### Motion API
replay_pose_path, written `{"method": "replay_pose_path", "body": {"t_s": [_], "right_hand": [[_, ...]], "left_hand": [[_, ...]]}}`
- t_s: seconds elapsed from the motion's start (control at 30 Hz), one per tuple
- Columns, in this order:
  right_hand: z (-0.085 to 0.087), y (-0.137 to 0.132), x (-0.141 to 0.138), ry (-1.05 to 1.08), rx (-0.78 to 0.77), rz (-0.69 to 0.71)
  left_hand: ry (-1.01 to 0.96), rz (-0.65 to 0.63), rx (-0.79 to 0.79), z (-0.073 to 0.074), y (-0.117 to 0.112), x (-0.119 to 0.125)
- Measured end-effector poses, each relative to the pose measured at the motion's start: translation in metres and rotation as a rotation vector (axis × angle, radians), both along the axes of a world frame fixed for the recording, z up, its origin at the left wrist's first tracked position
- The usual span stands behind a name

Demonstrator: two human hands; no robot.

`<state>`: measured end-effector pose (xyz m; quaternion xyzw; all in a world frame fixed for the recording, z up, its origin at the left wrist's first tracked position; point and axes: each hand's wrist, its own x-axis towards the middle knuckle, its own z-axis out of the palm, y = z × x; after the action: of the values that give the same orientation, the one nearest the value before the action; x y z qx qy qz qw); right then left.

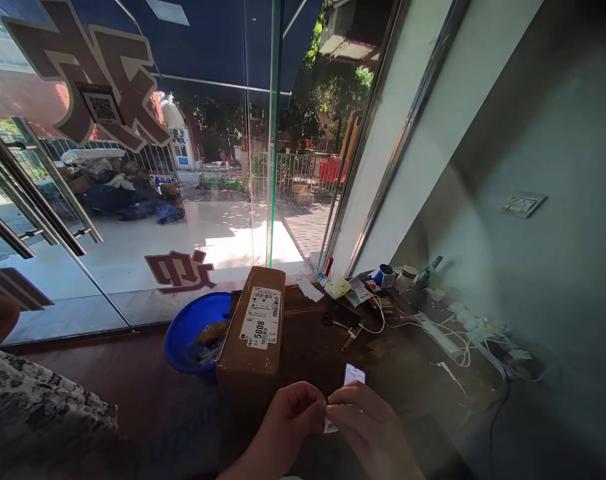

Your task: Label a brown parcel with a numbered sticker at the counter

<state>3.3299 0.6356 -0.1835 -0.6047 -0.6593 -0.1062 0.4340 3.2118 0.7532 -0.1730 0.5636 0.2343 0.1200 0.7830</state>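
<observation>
My left hand [299, 415] is closed in a pinch, thumb against forefinger, beside my right hand [367, 419]. Their fingertips meet over a small white label with dark print [331, 426], which pokes out below them. The right fingers are bent and pressed together on its edge, partly covering it. Just beyond my right hand lies a white printed rectangle [354, 375]; I cannot tell whether it is a slip or a lit screen. Left of my hands, a brown cardboard box [226, 353] stands with a large white shipping label [261, 319] on top.
A blue basin [175, 350] with plastic scraps stands left of the box. On the brown table [303, 347] are a dark phone [343, 313], cables, a power strip [440, 333] and a green bottle [429, 272]. Another person's patterned clothing [43, 407] shows at left, before glass doors.
</observation>
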Motion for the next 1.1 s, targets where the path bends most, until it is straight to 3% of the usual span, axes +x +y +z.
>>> {"method": "replay_pose_path", "body": {"t_s": [0.3,0.57,0.8,1.1], "right_hand": [[0.011,0.003,-0.003,0.032,0.084,0.009],[0.016,0.005,-0.004,0.068,0.091,0.022],[0.014,0.003,-0.003,0.116,0.073,0.043],[0.018,0.004,-0.003,0.131,0.089,0.071]], "left_hand": [[-0.027,-0.045,-0.083,0.004,0.004,-0.005],[-0.036,-0.082,-0.12,-0.009,0.008,-0.003],[-0.037,-0.094,-0.098,-0.002,0.008,-0.004],[-0.111,-0.162,-0.214,-0.023,0.005,-0.002]]}}
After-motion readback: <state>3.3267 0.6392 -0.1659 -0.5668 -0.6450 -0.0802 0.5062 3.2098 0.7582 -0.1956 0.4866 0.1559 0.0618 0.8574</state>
